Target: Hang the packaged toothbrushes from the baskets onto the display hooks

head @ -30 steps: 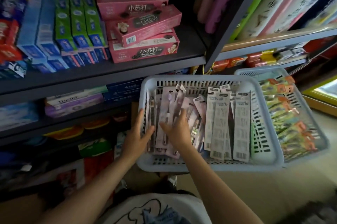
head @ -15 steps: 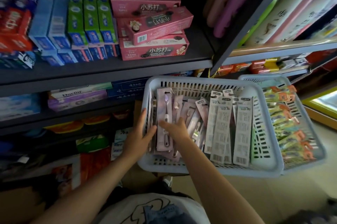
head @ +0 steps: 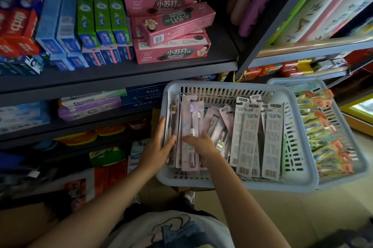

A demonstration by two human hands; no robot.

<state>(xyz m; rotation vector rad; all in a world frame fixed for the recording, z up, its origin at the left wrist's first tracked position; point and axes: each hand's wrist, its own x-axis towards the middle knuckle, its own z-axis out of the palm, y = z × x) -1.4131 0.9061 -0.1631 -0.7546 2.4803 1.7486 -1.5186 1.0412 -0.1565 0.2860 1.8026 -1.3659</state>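
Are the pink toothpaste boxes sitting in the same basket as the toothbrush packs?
No, the pink toothpaste boxes are stacked on the upper shelf, while the near basket below holds only the toothbrush packs.

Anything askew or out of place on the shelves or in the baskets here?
One pink toothpaste box lies diagonally across its otherwise squared stack on the upper shelf. Nothing looks spilled or damaged.

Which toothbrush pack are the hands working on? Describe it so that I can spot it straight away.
Find the nearer pale basket below the toothpaste shelves. At its left end, between the left hand and the right hand, lies the pink pack. It lies face up with a lilac brush showing, unlike the white packs lying barcode side up.
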